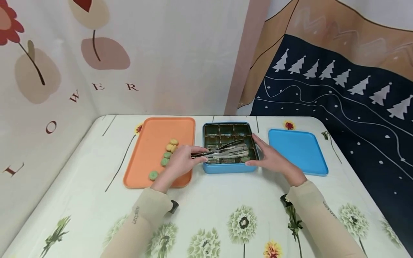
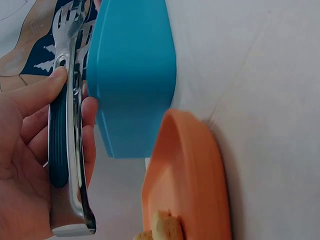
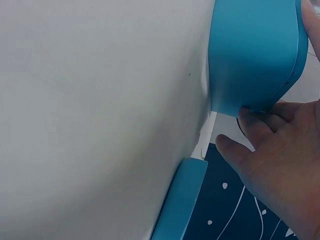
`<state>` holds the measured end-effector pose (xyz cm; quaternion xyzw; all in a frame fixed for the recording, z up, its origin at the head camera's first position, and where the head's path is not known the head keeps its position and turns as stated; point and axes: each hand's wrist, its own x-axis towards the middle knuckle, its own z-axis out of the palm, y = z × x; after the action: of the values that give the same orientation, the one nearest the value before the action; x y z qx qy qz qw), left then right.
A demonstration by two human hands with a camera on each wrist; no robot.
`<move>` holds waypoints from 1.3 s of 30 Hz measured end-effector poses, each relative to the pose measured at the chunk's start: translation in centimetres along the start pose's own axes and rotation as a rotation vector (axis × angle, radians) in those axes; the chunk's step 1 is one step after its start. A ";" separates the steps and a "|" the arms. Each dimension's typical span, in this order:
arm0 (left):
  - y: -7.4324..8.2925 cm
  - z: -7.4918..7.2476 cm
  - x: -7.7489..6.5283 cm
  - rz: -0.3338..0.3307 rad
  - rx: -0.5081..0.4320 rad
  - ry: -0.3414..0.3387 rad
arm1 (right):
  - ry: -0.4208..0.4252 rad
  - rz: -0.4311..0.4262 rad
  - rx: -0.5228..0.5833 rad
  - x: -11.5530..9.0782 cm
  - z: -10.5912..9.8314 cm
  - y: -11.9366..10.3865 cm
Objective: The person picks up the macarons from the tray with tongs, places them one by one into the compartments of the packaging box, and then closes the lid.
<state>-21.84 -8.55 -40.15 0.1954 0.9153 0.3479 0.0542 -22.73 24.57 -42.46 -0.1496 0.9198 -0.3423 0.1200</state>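
My left hand (image 1: 182, 160) grips metal food tongs (image 2: 75, 120) with dark blue handle grips, thumb on one arm and fingers on the other. The tongs lie slantwise over the blue box (image 1: 226, 169), whose dark insert is split into several compartments. At their tips, a green cookie (image 1: 245, 159) shows in the front right compartment. My right hand (image 1: 271, 157) holds the box at its right side, the thumb at the front corner and the fingers along the side wall (image 3: 255, 55). Beside the left hand, green cookies (image 1: 153, 175) and yellow cookies (image 1: 174, 142) lie on the orange tray (image 1: 148, 143).
A blue lid (image 1: 298, 150) lies flat to the right of the box, close to the right hand. The orange tray stands just left of the box. A flower-print cloth (image 1: 206, 204) covers the table, with printed curtains (image 1: 180, 64) rising behind it.
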 end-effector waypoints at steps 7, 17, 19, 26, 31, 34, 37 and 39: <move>-0.6 -1.1 -0.5 -0.074 -0.093 0.032 | 0.005 -0.002 -0.017 0.0 -0.1 0.0; -1.6 -2.4 -0.9 -0.133 -0.261 0.058 | 0.005 0.006 -0.018 0.0 0.0 0.2; -1.7 -2.6 -1.0 -0.135 -0.284 0.063 | 0.006 0.006 -0.010 0.0 0.0 0.1; -2.3 -3.2 -1.5 -0.129 -0.347 0.083 | 0.009 -0.001 -0.006 -0.1 0.0 0.1; -2.9 -3.5 -1.8 -0.102 -0.307 0.116 | 0.010 -0.005 -0.007 -0.1 0.0 0.1; -3.2 -3.7 -1.9 -0.096 -0.283 0.132 | 0.011 -0.007 -0.001 -0.1 0.0 0.1; -3.6 -3.9 -2.1 -0.101 -0.282 0.134 | 0.010 -0.012 0.003 -0.1 0.0 0.1; -3.8 -4.0 -2.2 -0.109 -0.280 0.136 | 0.009 -0.012 0.004 0.0 0.0 0.2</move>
<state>-22.00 -14.48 -39.70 0.1120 0.8688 0.4809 0.0376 -22.71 24.67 -42.59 -0.1532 0.9188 -0.3453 0.1143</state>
